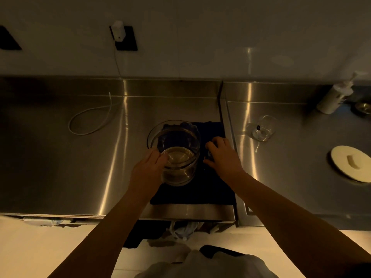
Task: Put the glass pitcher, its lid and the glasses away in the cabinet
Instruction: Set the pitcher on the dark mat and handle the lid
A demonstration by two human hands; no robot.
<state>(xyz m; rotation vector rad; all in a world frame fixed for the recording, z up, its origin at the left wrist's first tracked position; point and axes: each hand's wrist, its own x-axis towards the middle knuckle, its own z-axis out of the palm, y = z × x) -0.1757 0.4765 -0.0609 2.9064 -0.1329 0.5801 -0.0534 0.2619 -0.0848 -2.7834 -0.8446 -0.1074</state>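
Head view: glass pitcher [176, 155] between hands.

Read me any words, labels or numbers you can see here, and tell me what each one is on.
None can be read.
Small dark sticker on the drinking glass: too small and blurred to read.
Dark marking on the white pump bottle: too blurred to read.
Glass pitcher, round lid and white plug: no text shows.

One head-worn camera looks steeply down — close over the steel counter [80, 157], facing the wall [200, 37].
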